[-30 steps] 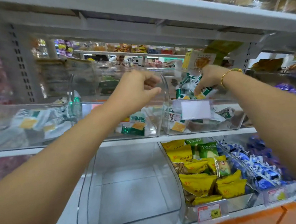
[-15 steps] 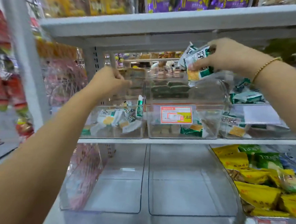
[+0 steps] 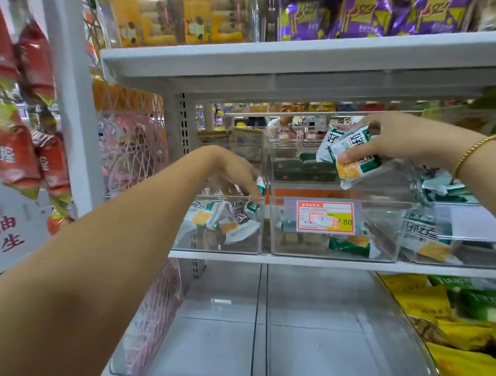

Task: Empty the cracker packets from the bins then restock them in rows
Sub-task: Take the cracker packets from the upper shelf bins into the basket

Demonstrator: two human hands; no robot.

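Note:
Three clear bins stand side by side on the middle shelf. My left hand (image 3: 236, 177) reaches down into the left bin (image 3: 217, 245), its fingertips among the white-and-green cracker packets (image 3: 224, 219) and touching one that stands upright; whether it pinches that packet I cannot tell. My right hand (image 3: 400, 139) grips a bunch of cracker packets (image 3: 350, 156) in the air above the middle bin (image 3: 330, 251), which holds a few green packets (image 3: 350, 245) low down. The right bin (image 3: 454, 257) holds more packets (image 3: 429, 236).
An orange price tag (image 3: 325, 217) hangs on the middle bin's front. Below stand two empty clear bins (image 3: 261, 334) and a bin of yellow and green snack bags (image 3: 459, 323). The upper shelf (image 3: 307, 60) hangs close overhead. Red snack bags (image 3: 14, 150) hang at the left.
My left hand dropped from the left bin's raised front down among its packets. My right hand, still holding its bunch, stays above the middle bin. The camera shifted left.

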